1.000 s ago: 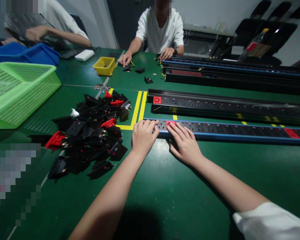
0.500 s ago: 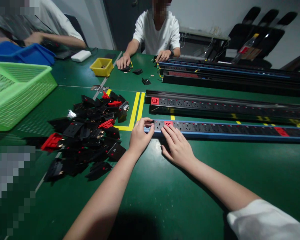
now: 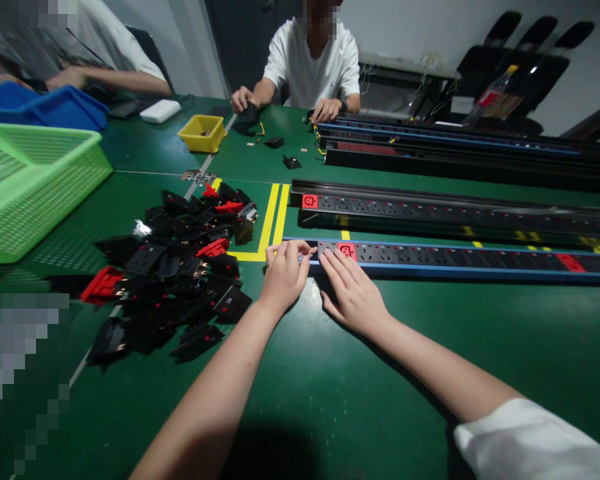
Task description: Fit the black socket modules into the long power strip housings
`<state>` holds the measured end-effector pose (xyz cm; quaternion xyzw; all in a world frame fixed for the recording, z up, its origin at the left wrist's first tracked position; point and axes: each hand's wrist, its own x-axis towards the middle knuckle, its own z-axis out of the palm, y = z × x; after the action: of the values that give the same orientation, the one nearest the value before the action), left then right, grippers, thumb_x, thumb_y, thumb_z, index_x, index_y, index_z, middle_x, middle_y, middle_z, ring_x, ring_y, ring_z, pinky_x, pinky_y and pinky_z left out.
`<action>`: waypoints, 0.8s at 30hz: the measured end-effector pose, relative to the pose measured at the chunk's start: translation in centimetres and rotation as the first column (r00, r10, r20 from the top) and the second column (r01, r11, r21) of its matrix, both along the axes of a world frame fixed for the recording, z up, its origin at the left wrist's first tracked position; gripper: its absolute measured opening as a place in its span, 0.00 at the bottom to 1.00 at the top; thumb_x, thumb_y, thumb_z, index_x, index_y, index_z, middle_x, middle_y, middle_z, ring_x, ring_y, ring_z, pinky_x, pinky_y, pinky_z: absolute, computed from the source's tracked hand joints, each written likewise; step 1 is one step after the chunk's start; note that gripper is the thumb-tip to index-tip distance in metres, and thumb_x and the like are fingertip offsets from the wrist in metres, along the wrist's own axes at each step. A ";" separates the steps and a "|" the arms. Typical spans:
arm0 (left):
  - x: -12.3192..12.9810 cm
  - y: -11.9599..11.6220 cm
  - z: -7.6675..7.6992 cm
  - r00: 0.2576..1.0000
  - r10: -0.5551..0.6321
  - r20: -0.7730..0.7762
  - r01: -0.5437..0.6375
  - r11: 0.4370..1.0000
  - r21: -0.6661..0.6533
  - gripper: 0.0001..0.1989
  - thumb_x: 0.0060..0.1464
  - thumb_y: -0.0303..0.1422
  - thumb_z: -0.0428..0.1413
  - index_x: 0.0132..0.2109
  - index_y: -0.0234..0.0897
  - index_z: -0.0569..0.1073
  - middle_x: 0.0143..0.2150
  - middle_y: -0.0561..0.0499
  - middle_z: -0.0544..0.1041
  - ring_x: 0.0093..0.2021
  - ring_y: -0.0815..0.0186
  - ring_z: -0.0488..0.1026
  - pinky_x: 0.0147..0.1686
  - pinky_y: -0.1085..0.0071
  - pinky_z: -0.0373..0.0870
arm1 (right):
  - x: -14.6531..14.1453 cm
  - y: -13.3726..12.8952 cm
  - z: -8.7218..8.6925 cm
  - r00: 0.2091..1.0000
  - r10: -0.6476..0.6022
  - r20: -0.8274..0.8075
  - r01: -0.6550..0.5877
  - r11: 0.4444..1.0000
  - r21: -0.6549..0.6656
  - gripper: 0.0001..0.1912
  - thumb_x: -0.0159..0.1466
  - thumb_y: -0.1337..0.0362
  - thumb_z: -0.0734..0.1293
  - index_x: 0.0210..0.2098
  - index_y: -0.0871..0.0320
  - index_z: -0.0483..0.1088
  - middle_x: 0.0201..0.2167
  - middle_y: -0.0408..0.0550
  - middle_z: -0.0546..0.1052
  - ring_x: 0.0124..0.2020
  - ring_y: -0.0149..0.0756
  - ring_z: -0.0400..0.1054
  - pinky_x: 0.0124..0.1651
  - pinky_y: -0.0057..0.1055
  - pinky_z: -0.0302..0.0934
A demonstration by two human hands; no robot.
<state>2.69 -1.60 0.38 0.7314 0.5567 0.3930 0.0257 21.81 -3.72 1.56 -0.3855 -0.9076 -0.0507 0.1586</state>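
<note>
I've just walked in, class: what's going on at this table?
The person's left hand is at the left end of a blue strip; the right hand lies on it, partly over a red socket. A heap of loose pieces lies to the left, a black strip just beyond. Across the table, a co-worker's hand holds a black piece.

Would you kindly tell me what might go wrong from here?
The left hand is at the end of the blue strip and the right hand on its sockets, so a fingertip might get nipped if one slides. Loose parts lie near the left forearm, which could scatter them.
</note>
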 end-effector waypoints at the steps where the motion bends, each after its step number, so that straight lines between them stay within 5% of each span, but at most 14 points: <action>1: 0.0 0.0 0.0 1.000 -0.008 -0.003 0.008 1.000 -0.005 0.05 0.64 0.31 0.48 0.46 0.37 0.65 0.44 0.45 0.77 0.46 0.60 0.72 0.50 0.60 0.59 | 0.0 0.0 0.0 1.000 -0.003 -0.002 0.003 1.000 -0.002 0.39 0.67 0.62 0.60 0.72 0.64 0.40 0.72 0.55 0.50 0.73 0.45 0.39 0.72 0.46 0.46; 10: -0.3 0.2 0.1 0.997 -0.075 0.018 0.076 0.996 -0.048 0.08 0.66 0.33 0.46 0.48 0.36 0.66 0.45 0.45 0.76 0.48 0.60 0.71 0.50 0.60 0.62 | -0.2 0.1 0.1 1.000 -0.002 0.025 0.002 1.000 0.000 0.40 0.67 0.61 0.60 0.72 0.63 0.40 0.72 0.53 0.49 0.73 0.45 0.39 0.72 0.46 0.46; 24: 0.1 0.2 0.1 0.989 -0.017 0.147 0.031 0.996 -0.089 0.08 0.64 0.30 0.47 0.49 0.37 0.64 0.48 0.43 0.76 0.50 0.58 0.74 0.51 0.58 0.67 | -0.4 0.4 0.2 0.995 -0.043 0.092 0.036 0.996 0.076 0.38 0.65 0.57 0.61 0.70 0.69 0.49 0.70 0.58 0.55 0.70 0.49 0.49 0.70 0.44 0.46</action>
<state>2.76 -1.44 0.53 0.7053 0.5618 0.4195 0.1048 21.39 -3.35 1.76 -0.3945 -0.9036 -0.1057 0.1290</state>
